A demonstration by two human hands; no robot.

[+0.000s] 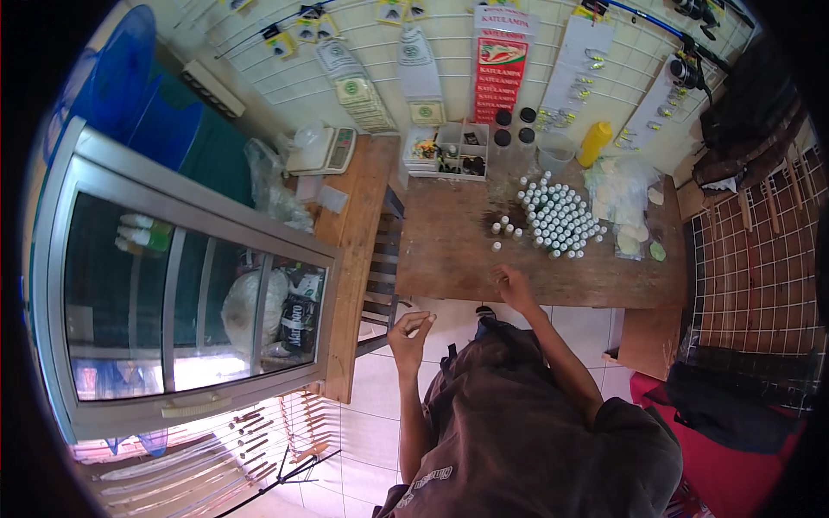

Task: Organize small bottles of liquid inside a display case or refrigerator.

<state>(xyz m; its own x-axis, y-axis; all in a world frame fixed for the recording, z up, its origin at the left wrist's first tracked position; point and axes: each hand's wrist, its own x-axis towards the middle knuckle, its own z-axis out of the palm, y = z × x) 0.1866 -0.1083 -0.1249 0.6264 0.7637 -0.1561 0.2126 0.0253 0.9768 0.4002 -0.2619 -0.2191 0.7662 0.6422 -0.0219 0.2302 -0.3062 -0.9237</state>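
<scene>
My left hand (411, 333) is raised over the floor gap left of the wooden table (447, 259), its thumb and forefinger tips together; whether something tiny sits between them cannot be told. Over the table's front edge, my right hand (513, 283) has loosely bent fingers, with nothing visible in it. Beyond it stands a dense cluster of small white-capped bottles (560, 217), with several loose ones (497, 247) to its left. Plastic bags with pale contents (615, 194) lie right of the cluster.
Behind the bottles are black-lidded jars (502, 138), a clear plastic tub (556, 153), a yellow squeeze bottle (594, 144) and a divided box (463, 152). A glass-fronted cabinet (201, 236) and a digital scale (322, 151) stand left. Fishing tackle hangs on the wall grid.
</scene>
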